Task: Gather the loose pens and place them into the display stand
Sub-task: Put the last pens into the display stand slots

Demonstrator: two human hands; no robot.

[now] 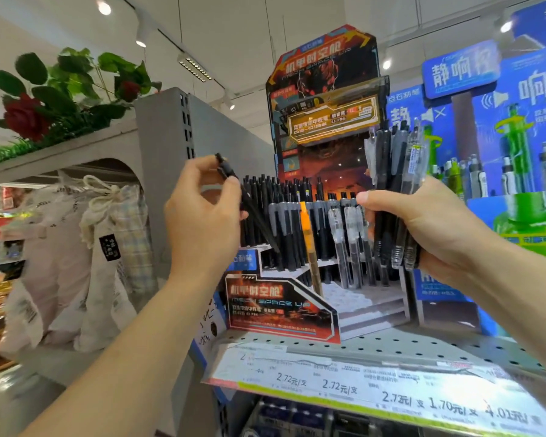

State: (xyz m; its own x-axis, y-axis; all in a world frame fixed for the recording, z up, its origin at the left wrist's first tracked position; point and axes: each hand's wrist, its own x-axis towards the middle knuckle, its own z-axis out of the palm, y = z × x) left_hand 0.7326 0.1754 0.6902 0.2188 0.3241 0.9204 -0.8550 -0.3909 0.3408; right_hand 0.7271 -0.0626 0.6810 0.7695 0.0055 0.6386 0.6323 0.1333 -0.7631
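Partly done. Left hand (202, 212) pinching one black pen (249, 203), tip aimed at display stand (297, 298) just beyond. Right hand (429, 222) gripping a bundle of pens (394, 190), perhaps a dozen, unplaced.

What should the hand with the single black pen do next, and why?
Probably lower the black pen tip-first into the display stand. The left hand pinches it tilted above the standing pens, while the right hand holds the bundle of pens.
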